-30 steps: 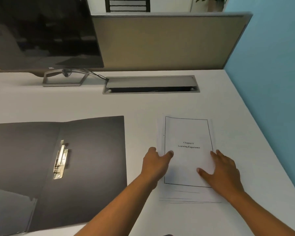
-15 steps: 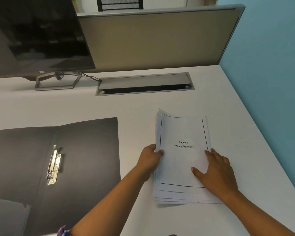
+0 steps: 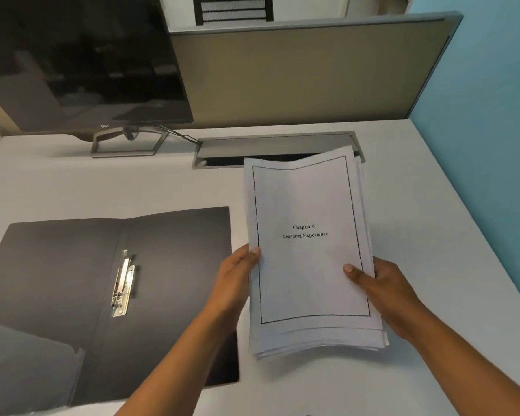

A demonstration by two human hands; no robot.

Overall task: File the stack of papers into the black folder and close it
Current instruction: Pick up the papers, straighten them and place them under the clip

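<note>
The stack of papers (image 3: 306,265) is lifted off the white desk, its top sheet printed "Chapter 6 Learning Experience" inside a black border. My left hand (image 3: 234,277) grips its left edge with the thumb on top. My right hand (image 3: 382,292) grips the right edge the same way. The black folder (image 3: 72,280) lies open and flat on the desk to the left of the stack. A metal clip (image 3: 123,283) sits along its spine. My left forearm crosses over the folder's right corner.
A dark monitor (image 3: 81,61) on a metal stand (image 3: 126,142) is at the back left. A grey cable tray (image 3: 276,145) is set into the desk behind the papers. A partition (image 3: 297,70) closes the back; a blue wall (image 3: 487,145) runs along the right.
Both hands went from resting flat on the papers to gripping the stack's side edges. The stack has been raised off the desk and its sheets gathered together.
</note>
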